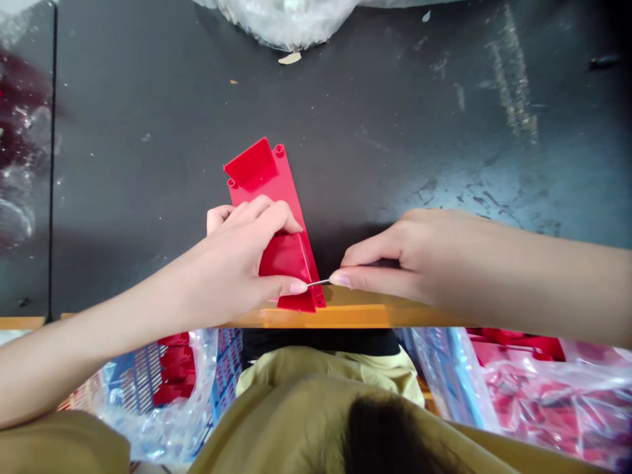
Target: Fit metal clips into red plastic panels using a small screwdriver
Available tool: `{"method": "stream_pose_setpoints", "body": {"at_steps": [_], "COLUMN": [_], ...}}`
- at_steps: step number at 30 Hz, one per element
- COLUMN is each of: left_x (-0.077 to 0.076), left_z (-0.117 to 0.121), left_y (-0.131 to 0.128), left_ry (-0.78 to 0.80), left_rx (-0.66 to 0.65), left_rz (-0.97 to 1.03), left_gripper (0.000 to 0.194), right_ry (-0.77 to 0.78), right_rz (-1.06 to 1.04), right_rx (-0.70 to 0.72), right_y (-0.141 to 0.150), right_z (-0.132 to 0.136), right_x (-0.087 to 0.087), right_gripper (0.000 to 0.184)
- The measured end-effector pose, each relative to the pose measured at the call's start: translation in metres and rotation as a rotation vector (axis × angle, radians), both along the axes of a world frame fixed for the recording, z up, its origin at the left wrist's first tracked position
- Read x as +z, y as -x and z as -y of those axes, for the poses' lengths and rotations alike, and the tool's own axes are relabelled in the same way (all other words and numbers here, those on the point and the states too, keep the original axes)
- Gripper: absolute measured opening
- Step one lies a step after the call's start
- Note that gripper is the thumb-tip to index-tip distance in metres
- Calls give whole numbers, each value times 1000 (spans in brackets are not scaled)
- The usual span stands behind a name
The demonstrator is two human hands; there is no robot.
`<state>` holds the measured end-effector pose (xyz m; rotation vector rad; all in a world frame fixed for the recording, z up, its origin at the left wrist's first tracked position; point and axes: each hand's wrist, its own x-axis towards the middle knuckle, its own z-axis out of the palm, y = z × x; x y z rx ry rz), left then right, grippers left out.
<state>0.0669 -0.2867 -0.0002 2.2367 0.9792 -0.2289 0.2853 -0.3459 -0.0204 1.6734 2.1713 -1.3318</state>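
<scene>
A red plastic part (291,197) with raised walls and small round bosses at its corners lies aslant on the dark table, its lower end by the orange front edge. Spread over it and gripping it is my left hand (247,247), thumb on the near end. My right hand (395,257) is closed around a tool with a thin metal blade (318,282). The blade's tip meets the part's right side, close to my left thumb. Most of the tool's handle is hidden in my fingers.
Clear plastic wrapping (291,23) lies at the far edge. Below the table, a blue crate (227,368) at left and a plastic-lined container (548,395) at right hold red parts. Small scraps dot the dark tabletop (148,99).
</scene>
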Motion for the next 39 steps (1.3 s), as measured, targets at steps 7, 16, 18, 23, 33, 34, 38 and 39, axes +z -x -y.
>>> {"method": "stream_pose_setpoints", "body": {"at_steps": [7, 16, 18, 23, 33, 34, 38, 39], "left_x": [1, -5, -5, -5, -4, -4, -3, -3], "left_z": [-3, -9, -7, -4, -11, -12, -15, -15], "left_y": [-6, 7, 8, 11, 17, 17, 19, 19], "left_ry": [25, 64, 44, -15, 22, 33, 56, 57], "left_rx": [-14, -39, -28, -70, -97, -106, -122, -119], "left_rz": [-50, 69, 74, 85, 108, 106, 98, 99], "left_gripper": [34, 34, 37, 34, 34, 33, 34, 35], "right_ry": [67, 10, 23, 20, -35, -58, -108, -112], "right_rz": [62, -170, -226, -333, -450, -457, -467, -470], "right_rx": [43, -263, -413, -475, -313, -301, -241, -236], "right_y": [1, -20, -25, -31, -25, -23, -17, -16], "right_z": [-5, 6, 12, 23, 28, 27, 24, 24], "right_x": [1, -3, -2, -2, -10, -11, -13, -13], "right_gripper": [48, 57, 61, 51, 24, 21, 18, 18]}}
